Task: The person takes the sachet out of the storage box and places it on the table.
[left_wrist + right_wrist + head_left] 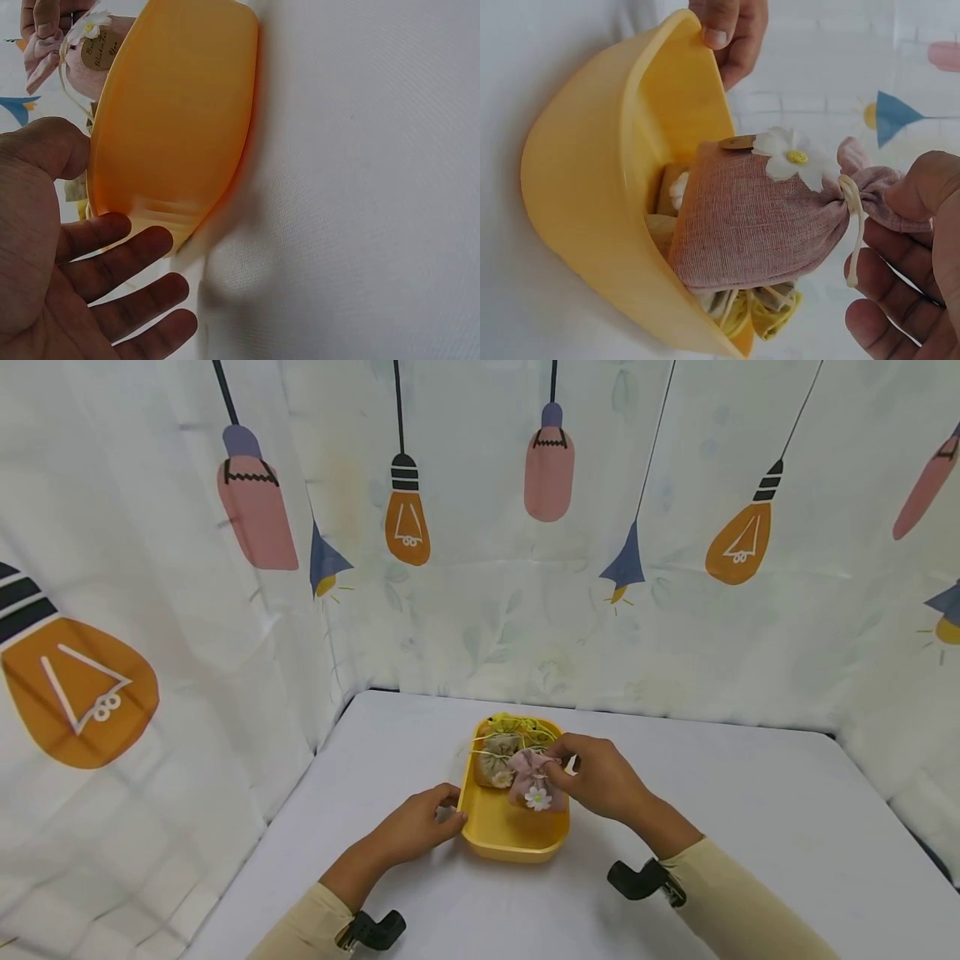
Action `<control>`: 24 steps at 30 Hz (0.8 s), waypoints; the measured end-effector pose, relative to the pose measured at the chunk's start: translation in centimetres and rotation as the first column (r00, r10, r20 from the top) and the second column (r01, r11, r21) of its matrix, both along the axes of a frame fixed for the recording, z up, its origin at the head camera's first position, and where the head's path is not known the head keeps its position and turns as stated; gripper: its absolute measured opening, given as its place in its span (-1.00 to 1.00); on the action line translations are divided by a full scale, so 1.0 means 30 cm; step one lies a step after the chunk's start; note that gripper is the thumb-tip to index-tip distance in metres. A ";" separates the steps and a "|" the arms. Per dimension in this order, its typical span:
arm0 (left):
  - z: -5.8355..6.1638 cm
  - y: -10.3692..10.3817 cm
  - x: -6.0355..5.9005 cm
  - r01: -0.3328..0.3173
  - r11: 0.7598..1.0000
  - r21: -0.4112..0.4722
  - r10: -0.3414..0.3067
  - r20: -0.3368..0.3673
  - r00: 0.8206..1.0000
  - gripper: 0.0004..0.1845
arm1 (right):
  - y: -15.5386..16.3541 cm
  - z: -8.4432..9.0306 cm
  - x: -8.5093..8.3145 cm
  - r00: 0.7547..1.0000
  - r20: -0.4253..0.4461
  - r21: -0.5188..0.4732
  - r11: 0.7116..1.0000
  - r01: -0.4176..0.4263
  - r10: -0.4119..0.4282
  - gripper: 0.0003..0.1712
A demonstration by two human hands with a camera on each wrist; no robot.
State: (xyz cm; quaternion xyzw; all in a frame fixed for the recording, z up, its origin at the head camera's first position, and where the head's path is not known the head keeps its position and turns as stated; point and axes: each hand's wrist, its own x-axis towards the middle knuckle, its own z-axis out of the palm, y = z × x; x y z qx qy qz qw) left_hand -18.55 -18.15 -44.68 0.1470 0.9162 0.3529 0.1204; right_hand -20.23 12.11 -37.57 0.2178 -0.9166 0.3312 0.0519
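A small pink drawstring pouch [757, 217] with a white daisy and a round tag hangs from my right hand [600, 777], which pinches its gathered top. The pouch is over the yellow plastic tray [510, 839], its lower end overlapping the tray's rim in the right wrist view. My left hand [416, 827] is at the tray's left side, thumb by the rim and fingers loosely spread along the outer wall. Inside the tray's far half lie a beige pouch [495, 760] with a white flower and a yellow pouch [517, 725] with drawstrings.
The tray stands on a table [675, 793] covered with white cloth. Behind and to the left hangs a white curtain [465, 627] printed with lamps and bulbs. Black wrist cameras are strapped below both hands.
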 end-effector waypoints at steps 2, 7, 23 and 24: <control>0.000 0.001 0.000 -0.006 1.000 0.001 0.006 0.003 1.000 -0.55 | 0.008 0.002 0.000 1.000 0.000 0.006 1.000 0.007 -0.007 -0.93; -0.001 0.002 0.001 -0.005 1.000 0.002 0.005 -0.002 1.000 -0.54 | 0.028 0.008 0.002 1.000 -0.013 0.010 1.000 0.024 -0.024 -0.93; -0.006 0.002 -0.002 -0.012 1.000 -0.001 0.012 -0.006 1.000 -0.54 | 0.094 0.046 0.009 0.995 -0.071 -0.004 0.997 0.072 -0.072 -0.94; -0.007 0.002 -0.002 -0.014 1.000 -0.003 0.014 -0.007 1.000 -0.55 | 0.098 0.048 0.009 0.994 -0.075 -0.005 0.997 0.074 -0.074 -0.94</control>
